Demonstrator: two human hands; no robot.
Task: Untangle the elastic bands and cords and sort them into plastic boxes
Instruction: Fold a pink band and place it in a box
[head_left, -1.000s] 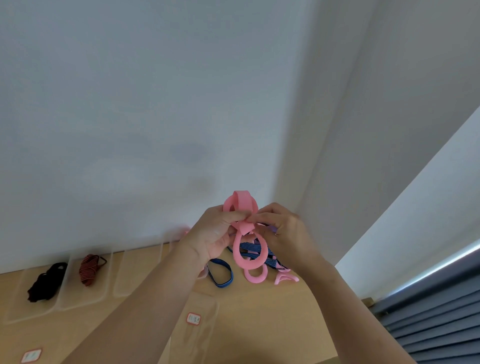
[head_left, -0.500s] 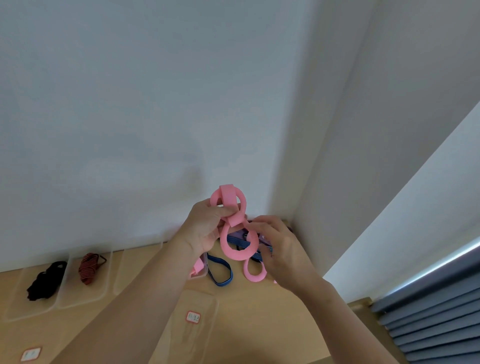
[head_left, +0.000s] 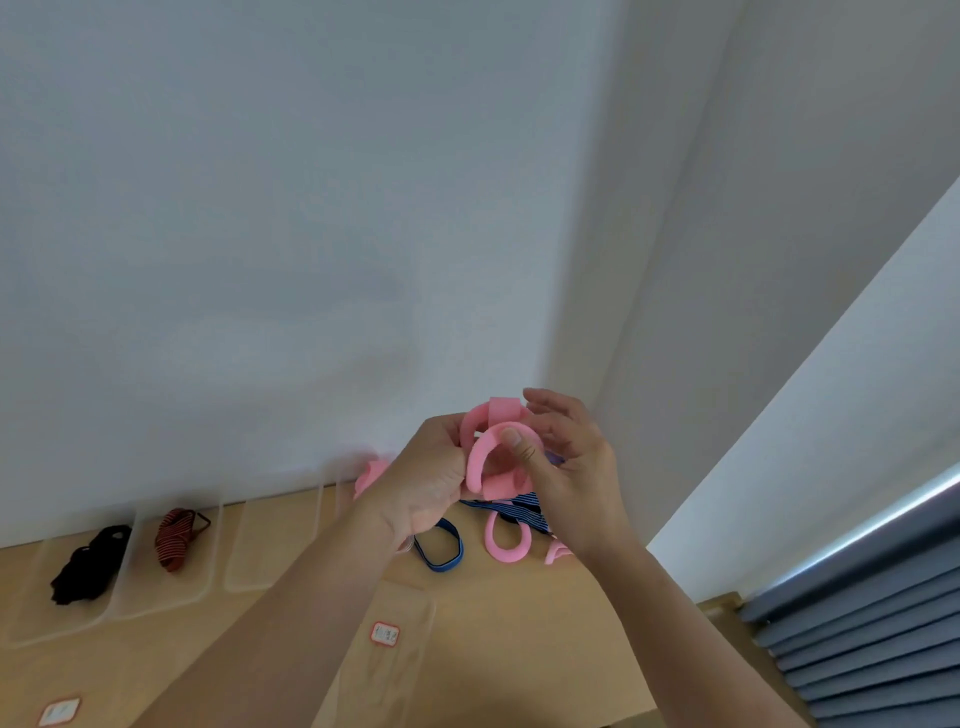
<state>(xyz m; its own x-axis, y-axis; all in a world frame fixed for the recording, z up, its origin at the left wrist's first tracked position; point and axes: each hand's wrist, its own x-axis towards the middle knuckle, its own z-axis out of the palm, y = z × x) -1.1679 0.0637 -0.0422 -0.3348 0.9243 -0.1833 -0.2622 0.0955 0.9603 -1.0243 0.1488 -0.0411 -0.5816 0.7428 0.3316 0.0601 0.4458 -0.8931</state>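
Note:
Both hands hold a tangle of wide pink elastic bands (head_left: 485, 447) raised above the wooden table. My left hand (head_left: 426, 483) grips the tangle from the left. My right hand (head_left: 566, 467) pinches one pink loop with thumb on top, its other fingers spread behind. Blue striped bands (head_left: 511, 508) hang under the hands. On the table lie a blue band loop (head_left: 441, 548) and a pink loop (head_left: 506, 540). Clear plastic boxes line the wall: one holds a black cord (head_left: 85, 564), one a red-and-black cord (head_left: 176, 535), one (head_left: 270, 545) looks empty.
More pink bands (head_left: 371, 473) show in a clear box behind my left wrist. Clear lids with red-edged labels (head_left: 384, 633) lie on the near table. A white wall stands close behind the boxes. The table's right edge meets a grey slatted blind (head_left: 857, 649).
The pink tangle has been bunched closer between my hands. My right hand rose from below the loops to pinch the top loop with its thumb. The hanging pink loops have shortened.

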